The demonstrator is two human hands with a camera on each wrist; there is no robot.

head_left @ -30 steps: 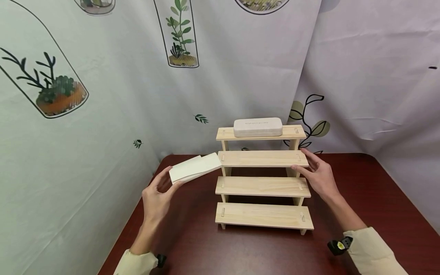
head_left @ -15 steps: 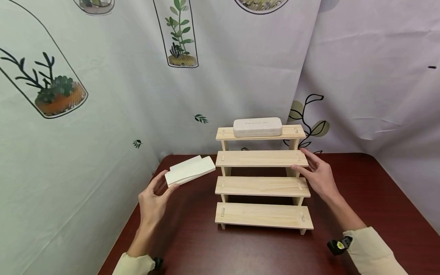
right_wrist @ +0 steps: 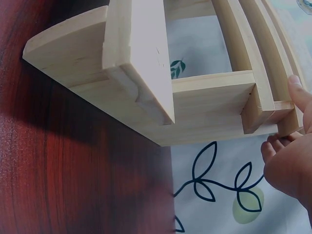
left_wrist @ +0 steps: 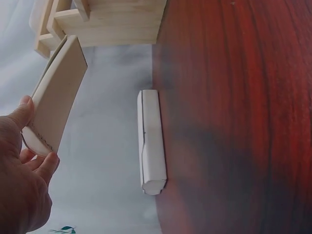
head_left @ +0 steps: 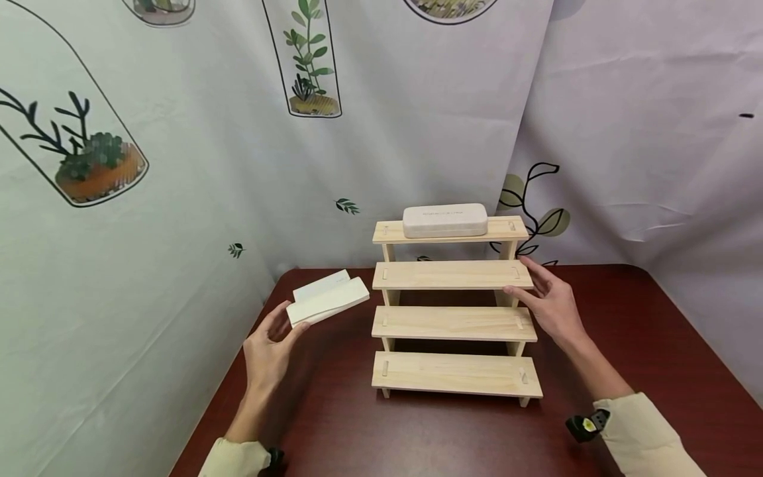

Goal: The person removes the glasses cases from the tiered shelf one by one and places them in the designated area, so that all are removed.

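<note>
My left hand (head_left: 268, 351) grips a slim off-white glasses case (head_left: 328, 302) by its near left end, thumb on one side and fingers on the other. In the left wrist view small print shows at the gripped end of that case, raised above the table. A second white glasses case (left_wrist: 152, 141) lies on the table beyond it, partly covered by the held one in the head view. My right hand (head_left: 551, 305) holds the right end of the second shelf from the top of a stepped wooden rack (head_left: 456, 324), thumb in front and fingers behind.
On the rack's top shelf lies a rounded white case (head_left: 445, 220) with faint lettering. The dark red table (head_left: 340, 424) runs back to a printed cloth backdrop (head_left: 405, 132) close behind the rack.
My left hand has drawn its case left and slightly nearer, away from the rack, uncovering more of the case behind. The right hand keeps its place on the rack.
</note>
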